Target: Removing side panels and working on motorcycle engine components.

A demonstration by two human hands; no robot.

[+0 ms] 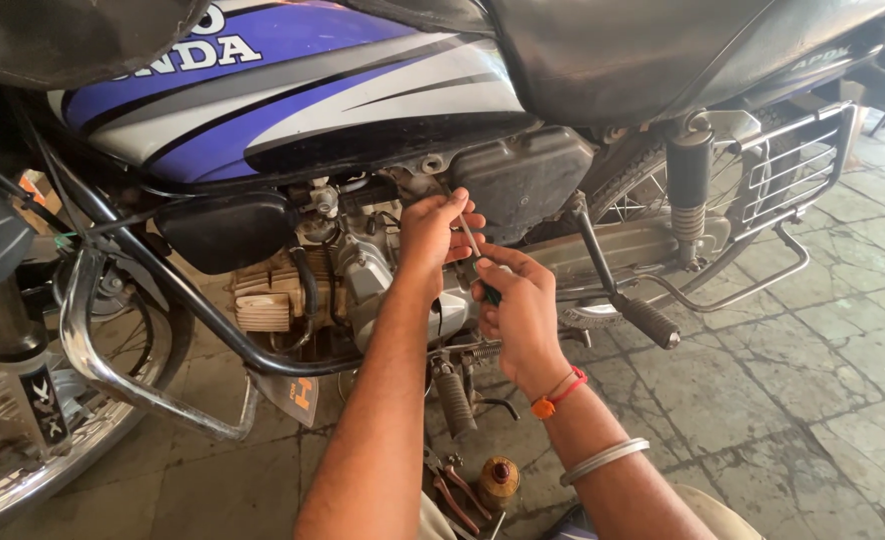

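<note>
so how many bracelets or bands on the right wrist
2: an orange-red thread band nearest the right hand, and a silver bangle further up the forearm. None appear hidden.

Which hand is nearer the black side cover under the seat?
Left. The left hand is up by the black side cover, guiding the screwdriver; the right hand grips the handle lower down.

red-handled pliers [453,487], small brass oil can [500,480]

Both forearms bare, no sleeves; right hand [525,318] wrist has red thread with orange bead plus plain silver metal bangle further up; left hand [433,232] wears nothing
</note>
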